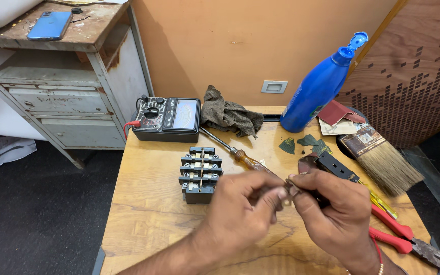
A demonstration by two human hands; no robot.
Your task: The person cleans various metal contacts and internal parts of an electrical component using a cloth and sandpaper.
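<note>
Fingertips [281, 193] of the left hand [243, 203] pinch together on a small pale part [286, 202], too small to identify, at lower centre of the frame. The right hand [332, 203] meets it there, thumb and forefinger closed around a dark rectangular block [334, 167] whose far end sticks out toward the upper right. Both hands hover just above the wooden table [148, 203].

Left of the hands sits a black terminal assembly [199, 173] with pale metal contacts. Behind it, toward upper centre, lies an analogue meter [166, 118] beside a crumpled rag [227, 114]. A screwdriver with a brown handle [243, 157] runs diagonally from the rag down to the hands. On the right stand a tilted blue bottle [319, 86] and a wide brush [380, 155]; red-handled pliers [408, 239] and a yellow-handled tool [383, 203] lie at lower right.

Judging from the grip, the piece is tiny and easy to drop, so the work goes best low over the table, with the block held steady in the right hand while the left makes the fine movements, and with a light, square pinch that keeps the part from tilting or springing away.
</note>
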